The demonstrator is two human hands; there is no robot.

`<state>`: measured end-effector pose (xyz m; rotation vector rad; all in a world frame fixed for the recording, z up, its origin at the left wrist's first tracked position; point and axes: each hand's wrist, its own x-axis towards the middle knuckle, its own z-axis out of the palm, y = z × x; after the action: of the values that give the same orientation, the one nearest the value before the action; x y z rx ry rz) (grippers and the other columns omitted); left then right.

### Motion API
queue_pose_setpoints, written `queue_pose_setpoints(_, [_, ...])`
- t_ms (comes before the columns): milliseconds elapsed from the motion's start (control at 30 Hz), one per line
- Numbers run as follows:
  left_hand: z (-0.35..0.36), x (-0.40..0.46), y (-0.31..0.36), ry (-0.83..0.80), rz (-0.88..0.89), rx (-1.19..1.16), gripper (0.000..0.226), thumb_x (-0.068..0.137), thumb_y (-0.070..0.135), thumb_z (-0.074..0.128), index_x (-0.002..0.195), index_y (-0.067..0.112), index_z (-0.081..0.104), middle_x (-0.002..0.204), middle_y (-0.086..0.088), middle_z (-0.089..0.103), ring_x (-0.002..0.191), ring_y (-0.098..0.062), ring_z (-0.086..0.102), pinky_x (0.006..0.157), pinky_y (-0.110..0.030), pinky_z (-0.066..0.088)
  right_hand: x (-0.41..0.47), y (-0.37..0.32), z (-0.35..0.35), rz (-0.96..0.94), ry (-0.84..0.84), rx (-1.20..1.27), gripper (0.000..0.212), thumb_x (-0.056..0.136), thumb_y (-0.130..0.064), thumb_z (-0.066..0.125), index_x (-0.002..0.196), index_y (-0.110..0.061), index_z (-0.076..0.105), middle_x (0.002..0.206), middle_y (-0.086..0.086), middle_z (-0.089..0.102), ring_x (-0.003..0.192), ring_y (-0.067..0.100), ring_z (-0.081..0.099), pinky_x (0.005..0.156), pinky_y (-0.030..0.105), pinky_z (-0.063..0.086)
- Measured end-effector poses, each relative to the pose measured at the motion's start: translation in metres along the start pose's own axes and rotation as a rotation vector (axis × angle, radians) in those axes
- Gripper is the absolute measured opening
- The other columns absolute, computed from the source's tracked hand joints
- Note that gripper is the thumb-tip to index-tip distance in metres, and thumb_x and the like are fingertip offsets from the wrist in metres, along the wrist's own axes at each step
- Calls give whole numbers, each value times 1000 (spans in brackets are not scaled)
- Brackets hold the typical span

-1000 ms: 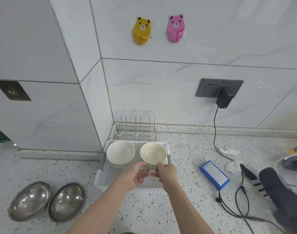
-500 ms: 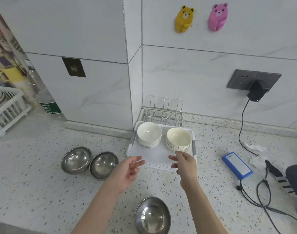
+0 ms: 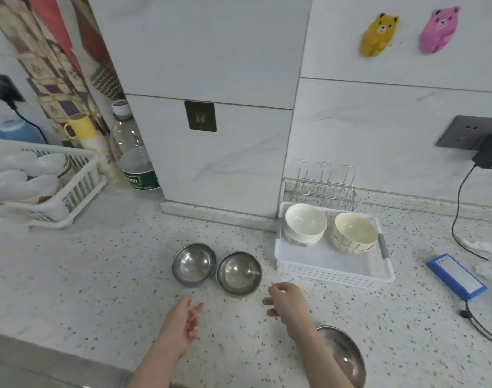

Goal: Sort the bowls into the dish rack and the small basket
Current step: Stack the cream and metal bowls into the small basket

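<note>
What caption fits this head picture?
Empty hands, left and right, hover near two steel bowls beside the small basket.

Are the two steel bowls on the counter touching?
Touching: the head view shows the left steel bowl and right steel bowl meeting rim to rim.

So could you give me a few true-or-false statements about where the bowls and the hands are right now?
1. Both hands are empty. True: the left hand and right hand hold nothing.
2. Two ceramic bowl stacks sit in the small basket. True.
3. Three steel bowls are inside the small basket. False: the steel bowls sit on the counter.
4. The dish rack is right of the basket. False: it is far left.
</note>
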<state>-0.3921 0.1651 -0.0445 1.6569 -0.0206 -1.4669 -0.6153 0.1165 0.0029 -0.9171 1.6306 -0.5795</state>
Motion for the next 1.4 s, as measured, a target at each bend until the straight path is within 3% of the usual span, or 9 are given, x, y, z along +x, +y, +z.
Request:
queue_pose_setpoints(167, [-20, 19, 28, 72, 102, 246, 31, 99, 33, 50, 121, 12, 53, 105, -9, 70, 56, -14, 43, 34, -15, 23, -1, 7, 40, 16, 43, -56, 52, 97, -36, 49, 144, -17, 37, 90, 2, 69, 54, 10, 67, 56, 22, 47])
queue_pose_setpoints(267, [-27, 25, 35, 47, 159, 316, 45, 98, 39, 53, 135, 14, 48, 105, -8, 69, 58, -16, 48, 37, -18, 25, 1, 8, 56, 36, 99, -55, 58, 96, -42, 50, 147, -19, 33, 88, 1, 70, 48, 8, 66, 57, 26, 46])
queue_pose_setpoints(400, [-33, 30, 41, 25, 172, 327, 62, 95, 44, 58, 148, 21, 35, 101, -7, 71, 64, -19, 55, 38, -19, 28, 1, 8, 70, 59, 162, -75, 63, 94, -46, 51, 146, -17, 33, 87, 2, 69, 55, 11, 69, 76, 37, 58])
queue_pose_setpoints(467, [-33, 33, 45, 12, 197, 327, 65, 94, 41, 59, 150, 24, 30, 97, -6, 73, 65, -19, 56, 38, -19, 28, 1, 7, 75, 75, 177, -67, 62, 93, -45, 51, 146, -17, 35, 87, 3, 70, 53, 10, 69, 70, 35, 57])
queue_pose_setpoints(600, [-31, 43, 52, -47, 218, 336, 51, 95, 27, 59, 143, 23, 41, 94, -8, 74, 61, -18, 55, 38, -21, 30, -3, 3, 84, 101, 194, -49, 55, 93, -34, 54, 143, -18, 38, 85, 4, 72, 45, 9, 64, 49, 23, 44])
queue_pose_setpoints(733, [-35, 44, 56, -122, 215, 318, 39, 94, 15, 58, 132, 22, 51, 91, -14, 75, 59, -17, 52, 41, -21, 33, -3, 3, 90, 123, 220, 11, 49, 94, -20, 53, 141, -14, 40, 84, 6, 73, 45, 11, 60, 41, 19, 39])
queue_pose_setpoints(1000, [-45, 45, 79, -135, 271, 238, 48, 92, 10, 61, 138, 19, 49, 92, -18, 75, 56, -13, 44, 46, -23, 36, -8, -5, 89, 48, 320, 105, 51, 90, -12, 55, 139, -14, 43, 80, 10, 72, 56, 14, 56, 47, 24, 43])
queue_pose_setpoints(1233, [-16, 36, 95, -150, 345, 164, 53, 93, 9, 61, 143, 19, 47, 94, -20, 75, 57, -11, 43, 48, -23, 36, -25, -21, 48, -98, 413, 196, 60, 88, -18, 55, 138, -43, 34, 69, -1, 75, 49, 9, 48, 58, 31, 47])
queue_pose_setpoints(1400, [27, 15, 87, -176, 385, 150, 53, 92, 13, 64, 142, 19, 47, 88, -14, 76, 57, -11, 43, 51, -24, 37, -29, -26, -17, -181, 546, 238, 51, 89, -23, 55, 135, -41, 40, 69, -4, 75, 74, 14, 67, 63, 31, 48])
